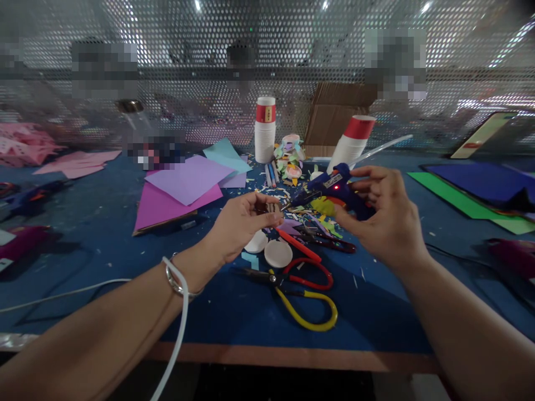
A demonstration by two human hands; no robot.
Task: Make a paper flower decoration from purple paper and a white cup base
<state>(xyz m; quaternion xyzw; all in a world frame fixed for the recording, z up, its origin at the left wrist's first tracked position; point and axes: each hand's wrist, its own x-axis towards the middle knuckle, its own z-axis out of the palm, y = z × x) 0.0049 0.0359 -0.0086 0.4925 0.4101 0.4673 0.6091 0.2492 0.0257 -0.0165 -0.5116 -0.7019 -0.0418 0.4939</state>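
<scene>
My right hand (387,214) is closed around a blue hot glue gun (330,184) with a red light lit on its side. A long clear glue stick (384,147) sticks out of its back. The nozzle points left, close to my left hand (246,220). Between the thumb and fingers of that hand is a small brown piece (272,208) with pale marks; its kind is unclear. Below the hands lie scissors (273,278) with one red and one yellow handle, and two white discs, one of them a round lid-like disc (278,254).
Paper scraps litter the middle of the blue table (159,301). Two stacks of paper cups, one upright (265,136) and one leaning (349,142), stand behind. Purple paper (188,178) lies left, green paper (451,195) right. A white cable (179,323) crosses my left wrist.
</scene>
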